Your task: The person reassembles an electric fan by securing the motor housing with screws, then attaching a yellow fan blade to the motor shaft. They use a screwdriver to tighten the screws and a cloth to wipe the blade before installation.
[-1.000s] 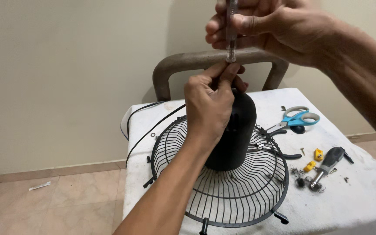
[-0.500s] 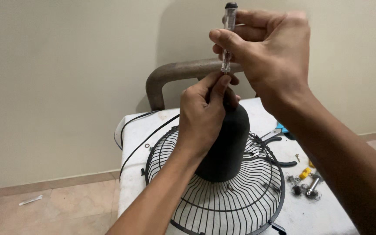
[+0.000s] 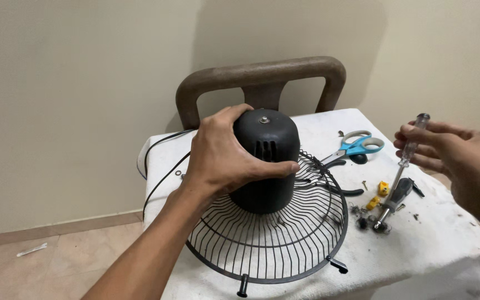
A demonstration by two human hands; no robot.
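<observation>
On the floor at the far left lies a small white scrap (image 3: 31, 250), near the baseboard. A black cable (image 3: 159, 161) runs over the left edge of the table, which is covered with a white cloth (image 3: 445, 250).

The left hand (image 3: 223, 155) is closed around the black motor housing (image 3: 268, 161) of a fan; the fingers wrap its upper left side and the thumb presses across the front, below the vent slots. The housing stands upright in the middle of the black wire fan guard (image 3: 273, 233), which lies flat on the cloth. A small screw (image 3: 263, 119) sits on the top of the housing. Behind it is the brown curved backrest of a chair (image 3: 259, 78).

To the right of the guard lie blue-handled scissors (image 3: 356, 147), then some small yellow pieces (image 3: 379, 194) and a few loose screws around them.

The right hand (image 3: 451, 155) is half closed and holds a screwdriver (image 3: 404, 166) with a clear handle by its upper end, between the fingertips. The tool hangs nearly vertical, well apart from the housing, and its tip is near a dark tool (image 3: 396, 194) on the cloth; I cannot tell if they touch.
</observation>
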